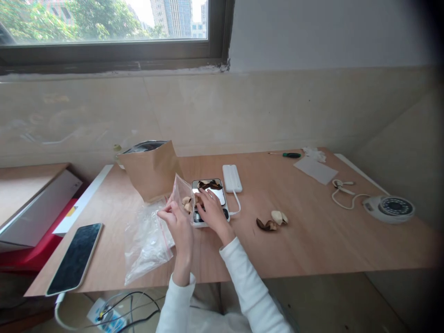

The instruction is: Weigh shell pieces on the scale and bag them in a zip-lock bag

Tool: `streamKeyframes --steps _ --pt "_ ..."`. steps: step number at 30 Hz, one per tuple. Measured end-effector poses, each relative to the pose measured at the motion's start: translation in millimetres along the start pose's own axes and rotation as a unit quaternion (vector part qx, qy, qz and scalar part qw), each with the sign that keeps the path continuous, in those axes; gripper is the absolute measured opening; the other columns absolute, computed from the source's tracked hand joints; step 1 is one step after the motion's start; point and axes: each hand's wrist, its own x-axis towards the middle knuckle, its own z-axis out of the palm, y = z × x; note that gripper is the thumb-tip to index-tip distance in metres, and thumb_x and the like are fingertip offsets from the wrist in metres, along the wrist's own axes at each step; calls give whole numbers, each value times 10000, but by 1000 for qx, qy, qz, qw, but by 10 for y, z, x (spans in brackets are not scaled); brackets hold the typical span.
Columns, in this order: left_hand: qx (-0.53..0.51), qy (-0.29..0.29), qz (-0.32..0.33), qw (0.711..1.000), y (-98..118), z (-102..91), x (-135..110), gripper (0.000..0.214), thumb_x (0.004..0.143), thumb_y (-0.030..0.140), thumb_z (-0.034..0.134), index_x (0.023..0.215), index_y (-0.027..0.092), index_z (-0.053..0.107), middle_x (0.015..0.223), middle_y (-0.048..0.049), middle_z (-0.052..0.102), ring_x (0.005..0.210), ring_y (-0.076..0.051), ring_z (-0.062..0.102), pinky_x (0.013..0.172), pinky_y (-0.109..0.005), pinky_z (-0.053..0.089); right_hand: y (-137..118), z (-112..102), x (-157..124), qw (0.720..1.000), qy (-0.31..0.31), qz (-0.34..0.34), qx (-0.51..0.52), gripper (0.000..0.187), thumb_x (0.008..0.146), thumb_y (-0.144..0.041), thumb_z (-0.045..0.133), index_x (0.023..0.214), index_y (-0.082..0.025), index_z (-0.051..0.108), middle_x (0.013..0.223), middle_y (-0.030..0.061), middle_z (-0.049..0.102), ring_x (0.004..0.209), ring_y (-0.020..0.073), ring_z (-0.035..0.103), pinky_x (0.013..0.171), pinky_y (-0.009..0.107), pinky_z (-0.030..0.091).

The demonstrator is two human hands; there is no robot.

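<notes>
My left hand (177,221) is closed on the edge of a small clear zip bag (180,187), held upright with its mouth spread. Pale dried pieces (187,205) show inside it. My right hand (212,210) is beside the bag, over a small digital scale (225,203), its fingers curled around a brown dried piece (199,200), partly hidden. Dark curled dried pieces (210,185) lie on the scale's far part. A stack of empty-looking clear plastic bags (147,245) lies left of my left hand. To the right, a dark curled piece (267,225) and a pale piece (278,217) rest on the table.
Behind the bags stands an open brown paper pouch (151,169). A white power bank (232,178) is cabled to the scale. A phone (75,259) lies at the left edge. Rightward are a screwdriver (291,155), white paper (315,169) and a round white camera (388,209).
</notes>
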Motion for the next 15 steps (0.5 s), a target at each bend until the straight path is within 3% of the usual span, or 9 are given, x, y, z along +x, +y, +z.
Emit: streamKeyframes --steps 5,9,12,15 --pt "-57 36 37 997 -6 102 22 155 941 351 395 914 226 306 1237 -137 530 1172 -178 540 1026 -403 392 -34 140 -46 998 -20 7 -67 338 887 -234 542 1222 -194 557 1228 83 601 1256 275 409 1087 469 236" --pt "-166 6 43 985 -70 107 -122 152 946 337 392 917 246 274 1284 -157 536 1167 -181 568 1020 -418 420 -47 107 -108 997 2 24 -68 257 879 -235 564 1133 -236 605 1137 75 643 1182 268 466 1019 470 286" --pt "-171 -7 52 984 -119 91 -186 145 948 328 393 926 248 275 1298 -170 533 1190 -186 560 1037 -433 410 -29 15 -116 996 56 72 -23 170 895 -271 535 1024 -230 639 1008 68 674 1049 257 536 948 460 348" --pt "-154 6 64 986 -172 73 -168 139 950 331 389 932 242 284 1297 -181 532 1208 -179 548 1055 -428 396 -44 -167 -95 976 148 113 113 229 917 -309 478 1058 -188 611 939 74 666 870 204 584 818 368 445"
